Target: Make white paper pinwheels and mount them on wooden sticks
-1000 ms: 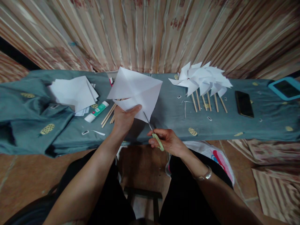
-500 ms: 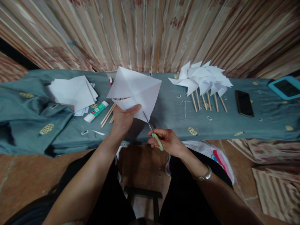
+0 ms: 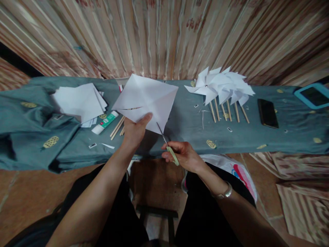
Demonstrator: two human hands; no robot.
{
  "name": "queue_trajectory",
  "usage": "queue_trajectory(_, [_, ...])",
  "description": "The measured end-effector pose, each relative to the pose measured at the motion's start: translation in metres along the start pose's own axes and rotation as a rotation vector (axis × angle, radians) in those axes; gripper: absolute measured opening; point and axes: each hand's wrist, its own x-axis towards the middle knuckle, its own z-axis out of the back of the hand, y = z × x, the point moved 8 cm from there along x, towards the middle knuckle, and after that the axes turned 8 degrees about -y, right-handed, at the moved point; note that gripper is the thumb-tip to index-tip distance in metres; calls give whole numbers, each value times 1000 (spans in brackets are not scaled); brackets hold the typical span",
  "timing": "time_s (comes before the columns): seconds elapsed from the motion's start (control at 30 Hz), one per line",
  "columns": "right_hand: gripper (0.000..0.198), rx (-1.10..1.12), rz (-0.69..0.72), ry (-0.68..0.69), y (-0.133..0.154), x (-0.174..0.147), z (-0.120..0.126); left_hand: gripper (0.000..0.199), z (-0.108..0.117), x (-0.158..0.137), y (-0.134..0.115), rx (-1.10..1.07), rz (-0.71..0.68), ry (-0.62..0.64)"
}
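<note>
My left hand (image 3: 135, 131) grips a square sheet of white paper (image 3: 151, 96) by its near side, thumb on top. Creases cross the sheet, and a slit runs in from its left corner toward the middle. In my right hand (image 3: 183, 155) is a pair of scissors with pale green handles (image 3: 172, 156). The blades lie at the sheet's near corner, pointing toward its centre; whether they are parted I cannot tell. Partly hidden behind the left hand and the paper are several wooden sticks (image 3: 117, 127).
A stack of white paper (image 3: 78, 103) and a glue stick (image 3: 105, 122) lie to the left. Several white paper pinwheels (image 3: 221, 85) on sticks overlap at the right. Beyond them are a black phone (image 3: 267, 113) and a blue-framed device (image 3: 314, 96). Paper scraps (image 3: 106, 145) dot the cloth.
The left corner of the paper has shifted left and the slit's edges lie closer together. My left hand has moved slightly left; the scissors stay at the near corner.
</note>
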Motion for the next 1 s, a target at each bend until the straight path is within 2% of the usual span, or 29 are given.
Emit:
queue_trajectory(0.53, [40,-98,52,-12,0,0,3,51,0,-2,7,25,56,-14])
queue_trajectory(1.0, [35,-62,82,2,6,0,3,46,-10,-17,2,33,161,88])
